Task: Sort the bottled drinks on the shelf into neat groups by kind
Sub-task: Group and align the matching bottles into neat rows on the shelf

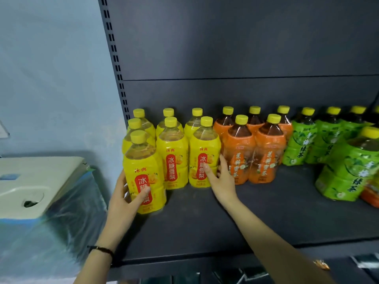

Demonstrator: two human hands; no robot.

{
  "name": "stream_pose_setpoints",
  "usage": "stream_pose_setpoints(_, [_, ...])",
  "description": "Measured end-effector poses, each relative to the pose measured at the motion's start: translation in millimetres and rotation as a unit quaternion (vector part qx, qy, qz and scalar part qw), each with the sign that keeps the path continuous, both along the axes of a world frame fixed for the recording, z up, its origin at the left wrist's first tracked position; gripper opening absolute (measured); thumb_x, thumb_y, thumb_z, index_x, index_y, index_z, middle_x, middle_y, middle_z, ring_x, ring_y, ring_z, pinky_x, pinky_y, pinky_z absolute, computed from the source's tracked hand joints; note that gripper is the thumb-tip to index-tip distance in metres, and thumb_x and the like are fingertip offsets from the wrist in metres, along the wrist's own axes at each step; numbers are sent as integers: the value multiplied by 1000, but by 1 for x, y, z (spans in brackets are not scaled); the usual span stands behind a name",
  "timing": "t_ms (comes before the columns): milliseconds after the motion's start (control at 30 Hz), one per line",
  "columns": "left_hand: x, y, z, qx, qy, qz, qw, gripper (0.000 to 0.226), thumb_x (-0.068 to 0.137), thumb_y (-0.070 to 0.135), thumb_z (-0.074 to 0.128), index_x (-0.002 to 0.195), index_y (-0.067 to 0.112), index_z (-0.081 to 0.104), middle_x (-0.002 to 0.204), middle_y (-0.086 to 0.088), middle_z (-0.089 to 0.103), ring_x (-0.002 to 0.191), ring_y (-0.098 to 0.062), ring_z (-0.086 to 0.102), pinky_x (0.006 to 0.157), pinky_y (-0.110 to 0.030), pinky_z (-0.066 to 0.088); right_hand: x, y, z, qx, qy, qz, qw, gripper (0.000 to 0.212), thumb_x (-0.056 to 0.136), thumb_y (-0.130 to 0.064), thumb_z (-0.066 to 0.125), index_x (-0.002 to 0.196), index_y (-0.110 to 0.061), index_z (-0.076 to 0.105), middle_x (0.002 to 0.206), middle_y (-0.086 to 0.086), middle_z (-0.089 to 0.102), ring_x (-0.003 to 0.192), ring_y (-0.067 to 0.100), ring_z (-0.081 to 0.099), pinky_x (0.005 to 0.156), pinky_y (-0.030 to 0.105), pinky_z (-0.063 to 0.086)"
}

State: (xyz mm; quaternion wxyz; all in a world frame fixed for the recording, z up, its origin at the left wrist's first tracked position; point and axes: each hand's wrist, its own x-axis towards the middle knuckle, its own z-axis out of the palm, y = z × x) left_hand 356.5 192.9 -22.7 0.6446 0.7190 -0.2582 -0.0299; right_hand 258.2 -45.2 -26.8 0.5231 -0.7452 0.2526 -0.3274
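Head: yellow bottles [174, 165] hide fingers of left hand [123, 197], right hand [221, 181]

The shelf board [184, 222] and the back panel [225, 48] look like dark painted metal, matt and smooth. The slotted upright [114, 58] has the same finish. The yellow-labelled bottles [174, 160], orange-labelled bottles [240, 158] and green-labelled bottles [348, 171] are of clear plastic, wrapped in glossy, slightly wrinkled film labels. Their caps [137, 136] are smooth yellow plastic. The cream appliance [24, 177] beside the shelf looks like smooth plastic, partly under shiny transparent film [67, 201]. The wall [51, 78] is matt and painted.
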Motion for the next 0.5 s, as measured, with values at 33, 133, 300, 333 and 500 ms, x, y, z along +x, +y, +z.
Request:
stream_pose_setpoints(33, [-2, 1, 0, 6, -3, 8, 1000, 62, 79, 31, 73, 134, 30, 45, 114, 18, 63, 98, 14, 59, 73, -3, 47, -1, 0, 1, -10, 7, -19, 1000, 64, 90, -46, 57, 146, -30, 31, 138, -3, 51, 123, 15, 50, 105, 38, 44])
stream_pose_setpoints(133, [-11, 6, -1, 26, -10, 56, 998, 51, 82, 18, 72, 127, 23, 49, 109, 12, 60, 92, 4, 61, 65, -3, 45, -14, -1, 4, -14, 29, -58, 998, 42, 91, -33, 61, 129, -16, 53, 117, 1, 62, 106, 17, 61, 86, 27, 50])
stream_pose_setpoints(300, [-27, 17, -10, 82, -6, 144, 986, 27, 82, 28, 72, 100, 11, 62, 93, -3, 65, 86, -23, 62, 68, -22, 44, -56, -11, 3, -46, 103, -1, 994, 16, 91, -22, 62, 102, -12, 68, 97, -2, 66, 90, 9, 59, 70, 10, 42])
stream_pose_setpoints(333, [-29, 19, -14, 95, -8, 153, 984, 21, 84, 27, 71, 95, 11, 64, 89, -3, 67, 86, -24, 63, 72, -29, 43, -65, -14, 3, -47, 109, 1, 993, 17, 90, -21, 63, 103, -12, 68, 96, -3, 65, 87, 7, 58, 68, 8, 42])
stream_pose_setpoints(500, [-65, 9, -19, 127, -33, 159, 979, 5, 86, 22, 67, 87, 17, 66, 78, 1, 68, 81, -22, 63, 69, -34, 40, -119, -36, 10, -20, 113, -11, 993, 18, 88, -26, 65, 105, -21, 64, 90, -8, 64, 92, 13, 61, 81, 22, 46])
